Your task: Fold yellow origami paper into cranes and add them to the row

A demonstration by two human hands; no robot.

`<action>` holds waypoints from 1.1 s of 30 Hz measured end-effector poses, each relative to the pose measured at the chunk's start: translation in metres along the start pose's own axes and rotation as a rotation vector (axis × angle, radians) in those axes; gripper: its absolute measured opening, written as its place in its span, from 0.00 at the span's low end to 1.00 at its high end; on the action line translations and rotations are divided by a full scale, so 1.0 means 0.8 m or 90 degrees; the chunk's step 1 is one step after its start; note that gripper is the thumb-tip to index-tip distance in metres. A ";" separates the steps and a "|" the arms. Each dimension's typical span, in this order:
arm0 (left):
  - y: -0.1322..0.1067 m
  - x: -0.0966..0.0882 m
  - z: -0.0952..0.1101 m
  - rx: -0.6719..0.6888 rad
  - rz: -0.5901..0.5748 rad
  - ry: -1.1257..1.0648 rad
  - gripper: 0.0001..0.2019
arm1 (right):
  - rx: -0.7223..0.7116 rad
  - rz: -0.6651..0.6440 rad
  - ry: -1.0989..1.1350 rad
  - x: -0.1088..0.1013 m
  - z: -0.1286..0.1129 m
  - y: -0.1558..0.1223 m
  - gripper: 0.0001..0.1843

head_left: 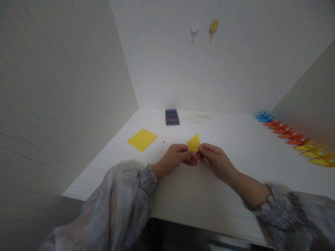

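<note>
Pinched grips are closing on a folded yellow paper (194,143), the left hand (176,155) holding its lower left and the right hand (215,157) its lower right edge, over the white table (225,198). Its long axis is running nearly upright in view, the sharp tip pointing away from the person, leaning slightly right.
</note>
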State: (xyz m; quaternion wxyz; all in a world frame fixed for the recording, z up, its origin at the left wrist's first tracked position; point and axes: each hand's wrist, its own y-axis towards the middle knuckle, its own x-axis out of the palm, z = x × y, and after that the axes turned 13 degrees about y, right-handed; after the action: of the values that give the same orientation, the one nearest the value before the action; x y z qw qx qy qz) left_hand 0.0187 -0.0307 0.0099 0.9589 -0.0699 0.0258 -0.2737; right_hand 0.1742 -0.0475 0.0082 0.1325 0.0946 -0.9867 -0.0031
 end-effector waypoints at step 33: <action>0.007 -0.002 -0.006 0.084 0.141 -0.025 0.15 | -0.044 0.055 -0.008 -0.006 0.007 0.005 0.09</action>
State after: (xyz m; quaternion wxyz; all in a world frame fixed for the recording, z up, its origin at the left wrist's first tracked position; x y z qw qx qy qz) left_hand 0.0198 -0.0252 0.0045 0.9861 -0.0084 -0.0032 -0.1656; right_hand 0.1770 -0.0428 0.0019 0.1293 0.0476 -0.9899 -0.0319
